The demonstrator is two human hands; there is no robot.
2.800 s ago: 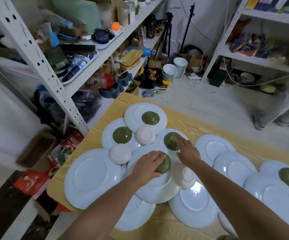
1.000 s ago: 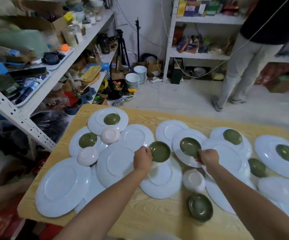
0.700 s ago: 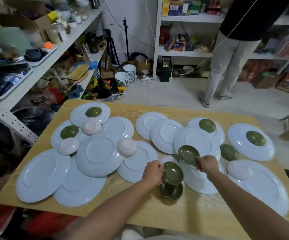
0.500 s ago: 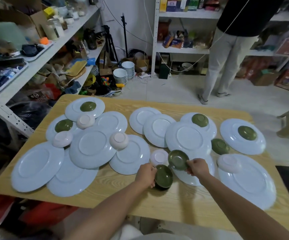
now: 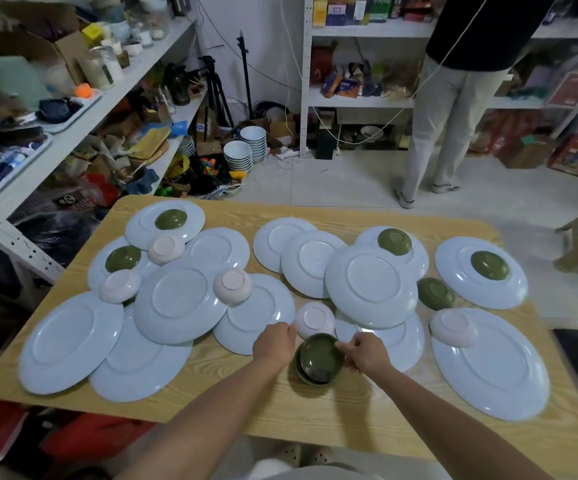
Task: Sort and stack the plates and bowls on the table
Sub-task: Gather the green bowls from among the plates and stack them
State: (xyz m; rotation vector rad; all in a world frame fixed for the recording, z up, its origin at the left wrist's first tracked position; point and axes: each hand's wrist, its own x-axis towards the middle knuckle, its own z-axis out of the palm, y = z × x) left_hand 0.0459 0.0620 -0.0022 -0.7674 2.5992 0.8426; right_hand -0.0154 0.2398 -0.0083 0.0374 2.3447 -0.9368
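The right hand [image 5: 367, 353] pinched the rim of the top green bowl [image 5: 320, 356], nesting it in the lower green bowl [image 5: 303, 375] near the middle of the table's [image 5: 315, 417] front edge. It sat slightly off-centre and should be levelled and centred before release. The left hand [image 5: 273, 344] lay beside them with its fingers hidden, so its grip could not be determined. Both bowls were glossy olive and upright.

Both my bare forearms reach in from the bottom edge and converge just below frame centre. My left hand [image 5: 273, 344] is knuckles-up with its fingers curled under; what it grips, I can't tell. My right hand [image 5: 367, 353] pinches the green bowl [image 5: 320, 356] by its rim.
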